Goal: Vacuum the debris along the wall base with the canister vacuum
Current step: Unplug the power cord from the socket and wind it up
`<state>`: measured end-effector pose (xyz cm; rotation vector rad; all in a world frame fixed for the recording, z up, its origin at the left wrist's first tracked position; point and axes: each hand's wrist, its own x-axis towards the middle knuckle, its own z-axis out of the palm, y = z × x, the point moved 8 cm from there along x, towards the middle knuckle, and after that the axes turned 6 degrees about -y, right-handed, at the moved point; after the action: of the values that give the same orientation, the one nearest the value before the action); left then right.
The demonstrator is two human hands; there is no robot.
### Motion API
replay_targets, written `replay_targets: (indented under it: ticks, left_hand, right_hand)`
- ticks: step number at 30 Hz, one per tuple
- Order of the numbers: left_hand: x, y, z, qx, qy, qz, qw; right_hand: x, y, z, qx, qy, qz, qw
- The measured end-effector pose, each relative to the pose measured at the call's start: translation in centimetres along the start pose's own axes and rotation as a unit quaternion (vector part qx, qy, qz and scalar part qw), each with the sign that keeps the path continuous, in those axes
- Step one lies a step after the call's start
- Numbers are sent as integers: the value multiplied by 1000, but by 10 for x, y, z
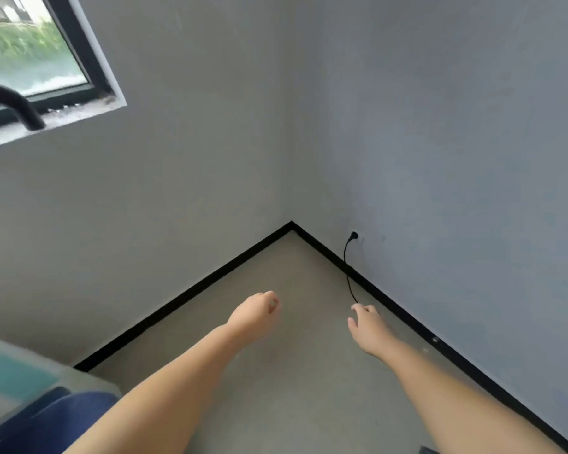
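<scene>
Reaching toward the corner, 2 bare hands empty: left hand (256, 314) loosely curled, right hand (368, 326) fingers relaxed just short of the thin black power cord (348, 273); curved black vacuum hose (17, 104) up-left on the sill, well apart; fetch it first, then run along the black skirting strip (191, 294).

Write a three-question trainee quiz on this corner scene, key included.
1. True or false: the plug sits in the wall socket.
2. The black hose rests on: A) the floor B) the window sill C) the blue cloth
3. Which hand is beside the cord?

Key
1. True.
2. B.
3. The right hand, fingers relaxed; whether it touches the cord cannot be told. The left hand is loosely curled, holding nothing.
</scene>
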<state>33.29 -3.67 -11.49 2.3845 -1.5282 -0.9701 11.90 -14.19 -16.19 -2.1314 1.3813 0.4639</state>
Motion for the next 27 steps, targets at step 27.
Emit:
replay_targets:
  ticks: [27]
  left_hand:
    - [622, 189, -18, 175, 194, 574, 776]
  right_hand:
    - [540, 92, -39, 591, 66, 281, 753]
